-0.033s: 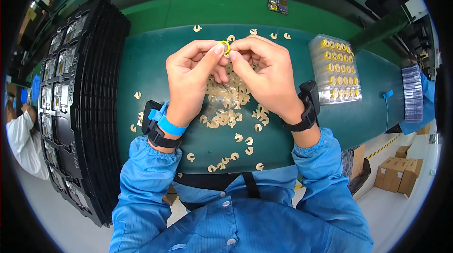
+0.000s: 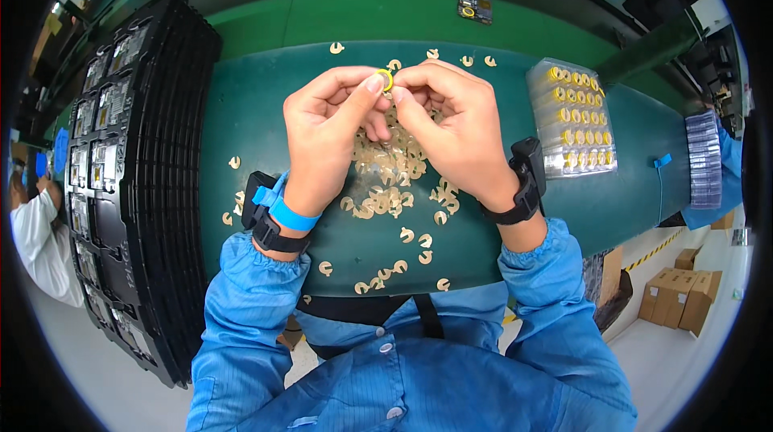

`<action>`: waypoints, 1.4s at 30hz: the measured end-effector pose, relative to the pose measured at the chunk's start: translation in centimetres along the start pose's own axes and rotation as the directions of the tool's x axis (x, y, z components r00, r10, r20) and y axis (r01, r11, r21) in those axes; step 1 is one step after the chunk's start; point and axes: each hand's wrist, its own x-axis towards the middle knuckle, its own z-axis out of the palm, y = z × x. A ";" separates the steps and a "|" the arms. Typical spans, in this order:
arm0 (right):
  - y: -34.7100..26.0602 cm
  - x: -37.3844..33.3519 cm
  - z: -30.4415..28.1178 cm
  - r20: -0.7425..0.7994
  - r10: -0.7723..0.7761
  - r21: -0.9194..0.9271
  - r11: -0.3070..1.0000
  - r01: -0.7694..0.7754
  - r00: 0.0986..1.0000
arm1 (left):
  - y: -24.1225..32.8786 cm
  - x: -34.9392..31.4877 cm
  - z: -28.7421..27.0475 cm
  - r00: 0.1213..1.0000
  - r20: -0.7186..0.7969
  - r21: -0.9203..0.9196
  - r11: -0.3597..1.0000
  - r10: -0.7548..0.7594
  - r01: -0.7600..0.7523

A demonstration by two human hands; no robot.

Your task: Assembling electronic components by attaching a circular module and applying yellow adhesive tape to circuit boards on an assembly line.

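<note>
Over the far middle of the green mat, my left hand (image 2: 326, 122) pinches a small coin cell (image 2: 386, 79) with a yellow rim between thumb and forefinger. My right hand (image 2: 451, 114) is closed too, its thumb and forefinger pressed at the coin cell's right edge. Whether a small piece is also caught in those right fingertips is hidden. Beneath both hands lies a heap of flat cream-coloured notched discs (image 2: 390, 166), partly covered by the fingers. More such discs are scattered around the heap and toward the mat's near edge.
To the right stands a clear plastic tray (image 2: 572, 168) with rows of yellow-rimmed round cells. A tall stack of black trays (image 2: 173, 190) holding circuit boards rises at left. One circuit board (image 2: 474, 1) rests on the far ledge. Stacked clear trays (image 2: 704, 162) sit far right.
</note>
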 end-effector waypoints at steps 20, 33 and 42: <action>0.3 -0.5 0.1 -0.139 0.091 0.050 0.995 -0.085 0.986 | -0.3 0.6 -0.6 0.992 -0.100 0.055 0.996 0.081 -0.076; -0.9 0.4 -1.6 0.336 0.535 0.579 0.531 -0.618 0.775 | -0.6 0.2 -0.3 0.943 0.037 0.363 0.875 0.330 -0.320; 0.4 0.2 -1.2 0.027 0.388 0.309 0.873 -0.376 0.921 | 0.0 0.2 -0.1 0.998 0.037 0.179 0.982 0.051 -0.057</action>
